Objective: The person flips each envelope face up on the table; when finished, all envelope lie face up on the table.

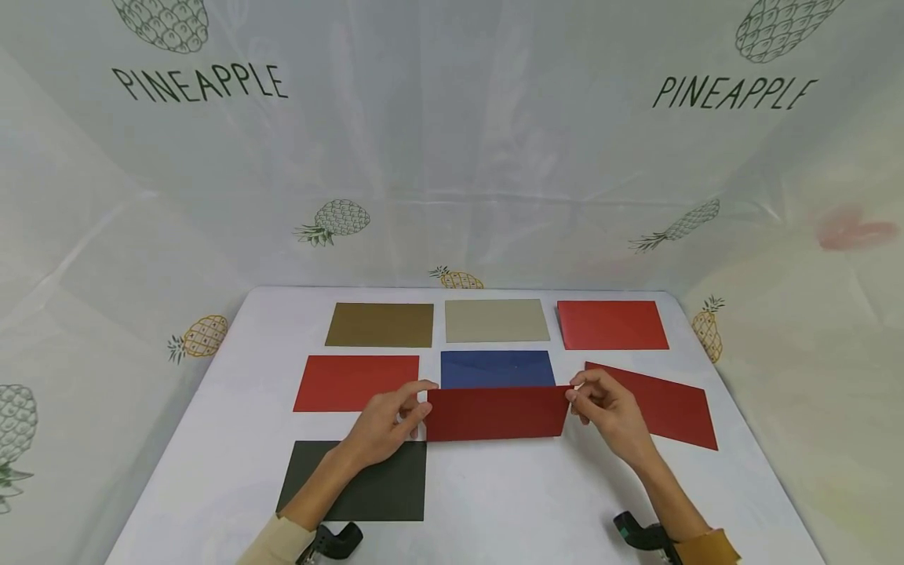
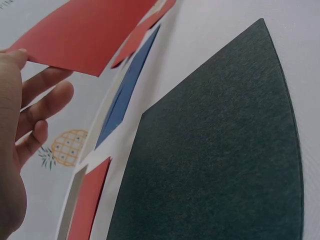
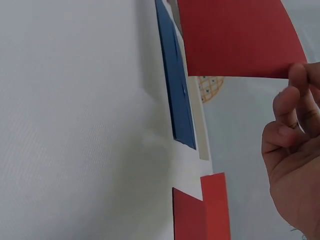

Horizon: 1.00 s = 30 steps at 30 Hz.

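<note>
A dark red sheet of card [image 1: 497, 414] is held up above the table between both hands. My left hand [image 1: 387, 420] pinches its upper left corner between thumb and fingers. At the upper right corner, my right hand [image 1: 609, 410] pinches the same sheet. Its far side hides part of a blue sheet [image 1: 497, 369] lying on the table behind. Below the left forearm lies a dark green sheet [image 2: 220, 135], partly covered by that arm in the head view. Another dark red sheet [image 1: 678, 408] lies askew beside the right hand, which overlaps its left part.
On the white table [image 1: 508, 502] a brown sheet [image 1: 380, 325], a beige sheet [image 1: 497, 321] and a red sheet [image 1: 613, 325] form the back row. One more red sheet [image 1: 356, 380] lies left of the blue one. A pineapple-printed white curtain [image 1: 452, 141] surrounds the back and sides.
</note>
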Motion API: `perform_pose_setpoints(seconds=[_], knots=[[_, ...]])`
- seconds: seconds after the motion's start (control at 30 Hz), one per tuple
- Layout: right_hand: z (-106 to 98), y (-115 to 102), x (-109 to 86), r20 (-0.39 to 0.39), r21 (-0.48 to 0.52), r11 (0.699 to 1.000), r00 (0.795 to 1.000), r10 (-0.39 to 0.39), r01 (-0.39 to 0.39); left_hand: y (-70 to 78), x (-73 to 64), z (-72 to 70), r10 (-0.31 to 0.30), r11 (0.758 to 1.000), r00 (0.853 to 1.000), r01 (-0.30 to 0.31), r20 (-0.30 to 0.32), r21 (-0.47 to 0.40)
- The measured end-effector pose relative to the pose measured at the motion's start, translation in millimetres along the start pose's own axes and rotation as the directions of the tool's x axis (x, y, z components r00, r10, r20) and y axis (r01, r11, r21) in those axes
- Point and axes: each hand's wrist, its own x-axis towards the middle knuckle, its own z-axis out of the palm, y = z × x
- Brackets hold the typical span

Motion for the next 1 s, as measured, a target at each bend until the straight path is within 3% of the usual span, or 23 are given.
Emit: perform_pose_setpoints(seconds=[0.2, 0.3, 0.67, 0.83, 0.93, 1.0], knots=[[0.3, -2.7, 0.0, 0.031, 0.058, 0.998, 0.999, -0.007, 0.005, 0.7, 1.7, -0.4, 0.086, 0.995, 0.992, -0.081, -0.097, 0.053], [0.5, -4.9, -0.4, 0.033, 0.052, 0.999, 0.999, -0.004, 0.002, 0.5, 3.2, -0.7, 0.111, 0.993, 0.987, -0.107, -0.116, 0.042], [0.2, -8.1, -0.2, 0.030, 0.060, 0.998, 1.000, 0.005, -0.007, -2.1, 1.9, -0.4, 0.103, 0.993, 0.986, -0.109, -0.128, -0.041], [-0.3, -6.6, -1.5, 0.039, 0.050, 0.998, 0.999, 0.023, -0.025, 0.3, 2.2, 1.2, 0.015, 0.986, 0.988, -0.040, -0.153, -0.163], [-0.2, -5.0, -2.5, 0.048, 0.017, 0.999, 0.998, 0.028, -0.029, 3.1, 3.3, 2.4, -0.092, 0.968, 0.984, 0.053, -0.154, -0.244], [0.5, -4.3, -2.9, 0.059, 0.007, 1.000, 0.998, 0.027, -0.027, 5.3, 4.4, 2.5, -0.170, 0.951, 0.973, 0.121, -0.154, -0.286]])
